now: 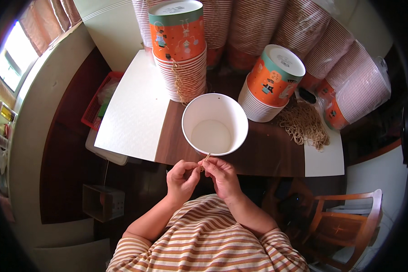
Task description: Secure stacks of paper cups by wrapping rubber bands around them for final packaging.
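Just in front of the near table edge, my left hand (182,180) and my right hand (222,177) meet, fingertips pinched together. Between them is a short piece of thin tan cord (207,157); most of it is hidden by the fingers. Right beyond my hands stands a large white paper bucket (215,111), mouth up, with nothing visible inside but its pale base. Behind it to the left rises a tall stack of upside-down orange and green paper buckets (179,41), with strands of tan cord (180,81) hanging down its side.
A shorter upturned bucket stack (272,81) stands to the right, beside a tangled heap of tan cords (306,124). Plastic-wrapped bucket stacks (258,27) line the back. A red basket (95,104) sits left of the table (133,109). At lower right is a wooden chair (344,226).
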`<state>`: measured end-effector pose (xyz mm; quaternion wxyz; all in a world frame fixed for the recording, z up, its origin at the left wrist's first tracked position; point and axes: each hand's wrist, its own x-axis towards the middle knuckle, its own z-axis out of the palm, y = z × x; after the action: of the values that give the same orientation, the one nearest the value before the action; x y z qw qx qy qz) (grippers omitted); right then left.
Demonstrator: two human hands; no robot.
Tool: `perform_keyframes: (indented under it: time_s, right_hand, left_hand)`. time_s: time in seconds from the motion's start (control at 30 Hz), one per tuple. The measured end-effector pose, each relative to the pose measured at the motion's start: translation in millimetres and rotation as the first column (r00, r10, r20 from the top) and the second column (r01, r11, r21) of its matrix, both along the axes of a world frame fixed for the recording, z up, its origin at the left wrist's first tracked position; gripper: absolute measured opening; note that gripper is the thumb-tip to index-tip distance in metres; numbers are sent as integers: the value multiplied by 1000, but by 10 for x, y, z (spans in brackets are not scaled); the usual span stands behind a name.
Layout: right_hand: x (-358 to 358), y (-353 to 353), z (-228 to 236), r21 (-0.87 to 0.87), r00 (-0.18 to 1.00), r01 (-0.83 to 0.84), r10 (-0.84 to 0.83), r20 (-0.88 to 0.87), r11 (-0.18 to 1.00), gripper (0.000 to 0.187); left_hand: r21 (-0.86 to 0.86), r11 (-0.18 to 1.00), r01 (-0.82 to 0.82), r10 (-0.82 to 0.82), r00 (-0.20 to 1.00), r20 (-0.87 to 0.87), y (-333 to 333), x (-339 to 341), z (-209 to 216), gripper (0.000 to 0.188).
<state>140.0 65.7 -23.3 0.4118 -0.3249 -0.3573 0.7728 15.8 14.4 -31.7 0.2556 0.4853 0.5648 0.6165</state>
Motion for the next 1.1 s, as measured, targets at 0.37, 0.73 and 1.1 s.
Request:
perform_keyframes:
  time_s: [0.37,0.73,1.1]
  right_hand:
    - [32,26,-15,206,984,111,-136,111,972,14]
    - [-19,5,-51,219,991,75,-98,96,973,10]
    - [-91,-39,-139,711,801,195,-528,282,676,9]
  left_hand:
    - [-125,980,154,-79,881,467,-5,-21,20,9]
    - [-106,982,156,-87,876,475,-8,-15,-18,10]
    - [-70,982,176,-111,833,542,-5,27,-32,11]
